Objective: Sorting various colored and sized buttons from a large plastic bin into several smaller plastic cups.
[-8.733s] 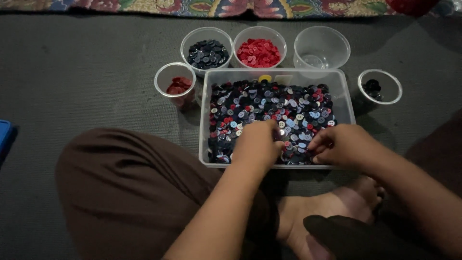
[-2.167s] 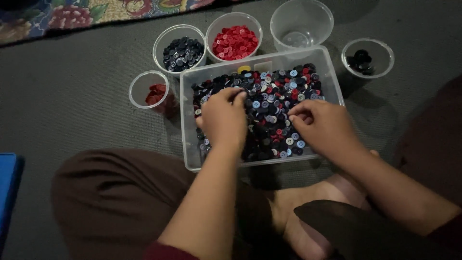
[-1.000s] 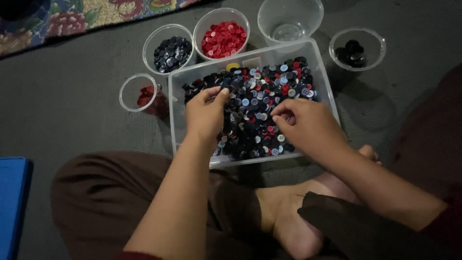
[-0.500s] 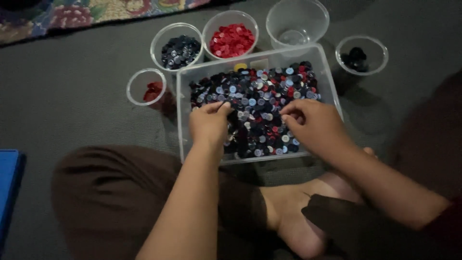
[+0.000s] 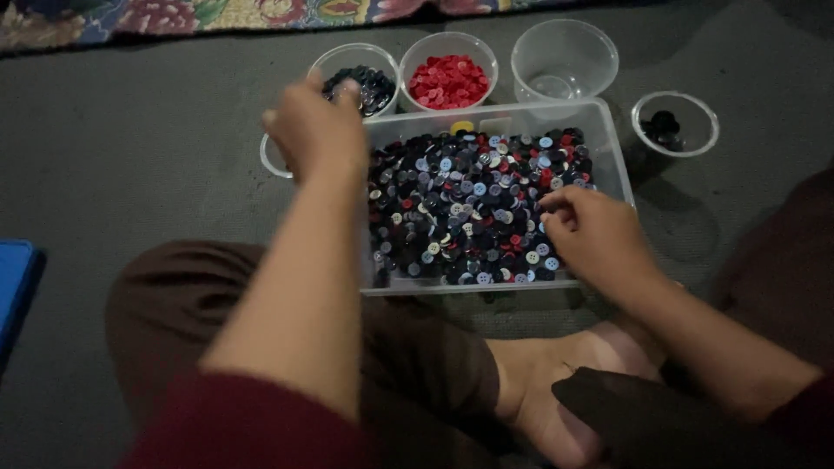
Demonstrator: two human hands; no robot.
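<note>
A clear rectangular box (image 5: 608, 143) full of mixed dark, blue, red and white buttons (image 5: 469, 204) sits on the floor in front of my crossed legs. My left hand (image 5: 317, 130) is lifted above the box's far left corner, its fingers pinched together right at a cup of dark blue buttons (image 5: 369, 85). Whatever is between those fingers is hidden. My right hand (image 5: 591, 234) rests on the buttons at the box's right side, thumb and forefinger pinched together among them.
Behind the box stand a cup of red buttons (image 5: 449, 80) and an empty clear cup (image 5: 563, 59). A small cup with a few black buttons (image 5: 673, 126) is at the right. Another small cup's rim (image 5: 268, 161) peeks out beside my left wrist. A blue thing (image 5: 13, 282) lies far left.
My left hand has risen from the buttons in the box and moved back and left to the dark blue cup. My right hand stays in the box's right side.
</note>
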